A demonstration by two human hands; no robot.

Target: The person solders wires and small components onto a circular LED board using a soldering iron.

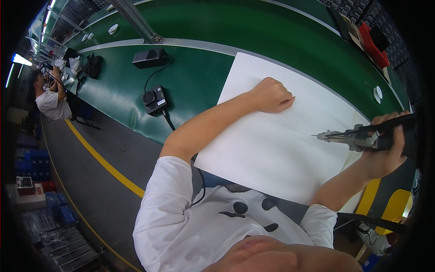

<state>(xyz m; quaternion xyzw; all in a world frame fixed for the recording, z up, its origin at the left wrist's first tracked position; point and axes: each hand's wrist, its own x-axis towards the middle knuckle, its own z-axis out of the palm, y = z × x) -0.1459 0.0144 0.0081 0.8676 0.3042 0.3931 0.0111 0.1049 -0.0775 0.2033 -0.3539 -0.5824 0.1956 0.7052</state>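
A large white sheet (272,149) lies on the green workbench in front of me. My left hand (272,95) is closed above the sheet's far part, its fingers curled in. Whatever it may hold is hidden by the fingers. At the right, my right hand (385,156) is wrapped around a hand-held tool (358,138) with a metal front and a thin pin-like tip. The tip points left over the sheet and appears apart from it. A dark cable runs along the tool's top, and its rear end fades into the dark rim of the view.
On the bench (199,72) at the left stand a black box (150,58) and a black device (155,99), joined by a cable. Beyond a metal rail runs a green belt (281,31) carrying small white pieces. A co-worker (54,99) is at the far left. A red bin (374,45) stands far right.
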